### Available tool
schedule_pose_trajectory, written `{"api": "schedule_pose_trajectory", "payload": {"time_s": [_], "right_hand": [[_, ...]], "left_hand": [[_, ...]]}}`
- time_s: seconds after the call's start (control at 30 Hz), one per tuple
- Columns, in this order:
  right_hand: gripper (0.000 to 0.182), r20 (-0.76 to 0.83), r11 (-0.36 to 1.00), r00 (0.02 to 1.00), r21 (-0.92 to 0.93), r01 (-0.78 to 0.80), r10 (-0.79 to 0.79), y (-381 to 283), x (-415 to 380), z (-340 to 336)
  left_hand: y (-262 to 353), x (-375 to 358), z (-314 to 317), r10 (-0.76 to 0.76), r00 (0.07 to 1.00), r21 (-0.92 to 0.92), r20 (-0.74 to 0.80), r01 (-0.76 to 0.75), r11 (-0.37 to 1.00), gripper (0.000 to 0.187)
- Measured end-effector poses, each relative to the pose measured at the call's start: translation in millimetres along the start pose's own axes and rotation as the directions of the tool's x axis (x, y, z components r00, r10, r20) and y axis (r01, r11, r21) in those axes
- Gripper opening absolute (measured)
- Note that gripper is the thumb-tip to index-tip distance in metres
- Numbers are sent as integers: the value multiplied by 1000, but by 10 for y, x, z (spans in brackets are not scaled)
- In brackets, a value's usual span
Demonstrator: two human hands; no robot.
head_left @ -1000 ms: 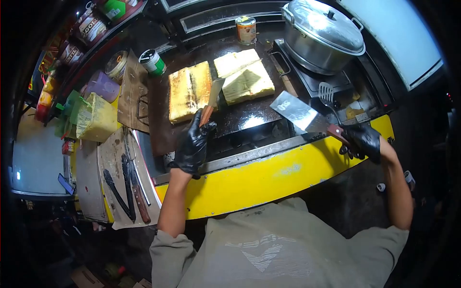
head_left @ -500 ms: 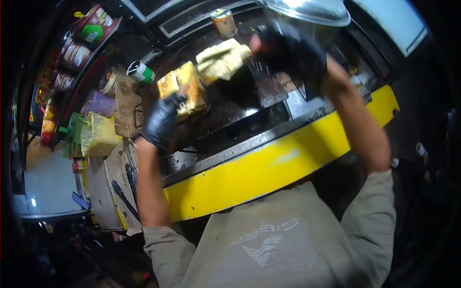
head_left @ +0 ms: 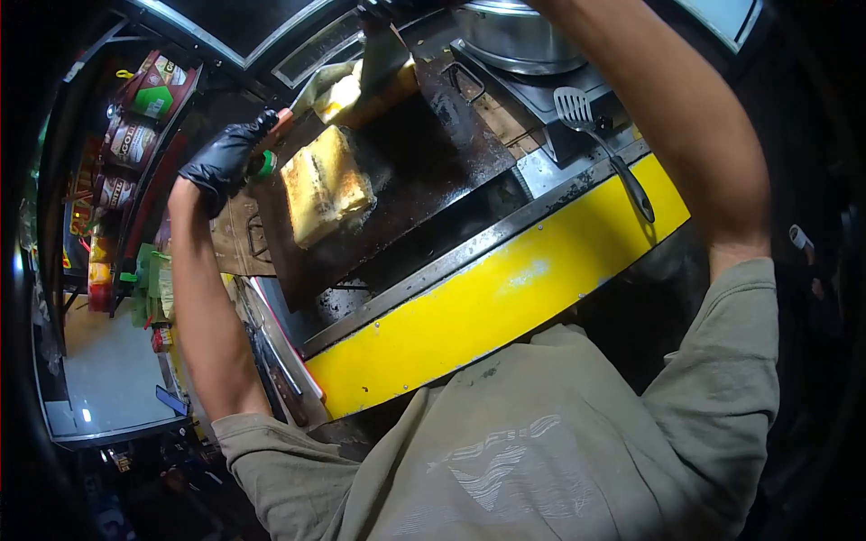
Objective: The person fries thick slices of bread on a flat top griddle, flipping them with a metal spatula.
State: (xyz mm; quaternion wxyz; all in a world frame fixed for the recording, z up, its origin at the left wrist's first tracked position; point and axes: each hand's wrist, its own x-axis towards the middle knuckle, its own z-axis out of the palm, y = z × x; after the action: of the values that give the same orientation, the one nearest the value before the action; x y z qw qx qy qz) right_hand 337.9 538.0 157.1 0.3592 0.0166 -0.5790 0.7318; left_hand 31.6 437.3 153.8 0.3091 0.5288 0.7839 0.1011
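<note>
My left hand (head_left: 225, 155), in a black glove, is closed on the orange handle of a scraper (head_left: 287, 115) angled toward the far end of the griddle. At the top edge my gloved right hand (head_left: 395, 7) is partly cut off; it grips a wide metal scraper (head_left: 383, 59) held blade down. Between the two blades is a far piece of toasted bread (head_left: 345, 94), partly hidden by the right blade. Nearer me, a browned block of bread (head_left: 325, 185) lies on the dark griddle (head_left: 424, 171), touched by neither hand.
A slotted spatula (head_left: 595, 135) leans across the yellow-fronted ledge (head_left: 505, 284) at the right. Behind it, a metal pot (head_left: 519, 41) stands on a stove (head_left: 541, 90). Tubs (head_left: 133, 142) line the left shelf. Long utensils (head_left: 275, 356) lie beside my left forearm.
My left hand has left the nearer bread, moved left, and now holds the orange-handled scraper. My right hand has moved up and left from beside the pale bread and now holds a scraper.
</note>
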Motion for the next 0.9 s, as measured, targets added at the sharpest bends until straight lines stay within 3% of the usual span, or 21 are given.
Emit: {"api": "schedule_pose_trajectory", "payload": {"time_s": [0.07,0.1,0.13,0.17,0.2,0.23,0.27,0.3,0.33,0.4,0.43,0.47,0.5,0.53,0.6,0.63,0.67,0.73,0.8,0.87,0.9], "right_hand": [[28,-25,984,1000,-178,0,-5,73,-236,20],[27,-47,960,999,-279,-16,3,148,-423,63],[26,-70,931,997,-364,-36,12,256,-605,94],[25,-100,893,995,-445,-62,19,390,-849,162],[25,-120,846,992,-526,-87,28,517,-1105,269],[19,-145,487,989,-866,-116,-22,579,-1309,422],[16,-170,355,985,-923,-149,-26,737,-1520,451],[12,-221,546,975,-815,-196,19,807,-1630,570],[13,-401,711,909,-605,-358,115,866,-1734,681],[18,-559,889,796,-209,-408,234,1012,-1893,771],[22,-554,903,794,-162,-398,250,1021,-1883,817],[26,-551,916,792,-116,-384,262,1034,-1839,852],[32,-594,883,776,-224,-412,212,1181,-1819,821],[32,-631,918,682,136,-372,370,1243,-1772,859],[23,-570,845,629,425,-325,529,1525,-1657,750],[18,-567,813,589,472,-340,576,1649,-1557,669],[15,-561,779,547,518,-354,621,1760,-1437,582],[11,-574,755,493,534,-380,654,1725,-1150,606],[10,-580,831,599,450,-329,551,1812,-1183,560],[5,-565,843,631,427,-327,531,1807,-1220,502],[7,-498,846,707,451,-282,502,1834,-1288,427]], "left_hand": [[-235,0,157,167,986,-151,-27,-169,974,32],[-403,26,272,103,994,-298,-45,-111,948,28],[-731,151,398,125,992,-488,30,-95,867,30],[-892,63,574,314,945,-360,-97,-327,874,31],[-934,-130,689,277,960,-351,-37,-272,896,34],[-995,-215,941,283,951,-415,-122,-308,856,35],[-1011,-242,1182,275,938,-486,-211,-345,803,40],[-1033,-264,1371,268,922,-519,-278,-379,766,48],[-1040,-270,1516,265,907,-527,-329,-409,745,57],[-1053,-232,1745,268,851,-482,-452,-486,730,42],[-1042,-257,1775,265,848,-480,-460,-488,729,42],[-1028,-282,1790,363,798,-286,-482,-535,795,43],[-1024,-306,1804,462,746,-81,-479,-562,824,45],[-1040,-316,1830,468,741,-75,-482,-567,820,45],[-1091,-298,1916,461,754,71,-468,-489,870,49],[-1080,-272,1954,541,670,33,-508,-613,790,51],[-1117,-251,2003,547,666,37,-508,-617,786,51],[-1115,-275,2045,484,737,87,-471,-508,857,51],[-986,-376,2033,519,701,104,-489,-544,833,51],[-964,-400,2124,286,888,-104,-360,-343,934,48],[-1074,-300,2301,352,809,56,-470,-370,927,45]]}}
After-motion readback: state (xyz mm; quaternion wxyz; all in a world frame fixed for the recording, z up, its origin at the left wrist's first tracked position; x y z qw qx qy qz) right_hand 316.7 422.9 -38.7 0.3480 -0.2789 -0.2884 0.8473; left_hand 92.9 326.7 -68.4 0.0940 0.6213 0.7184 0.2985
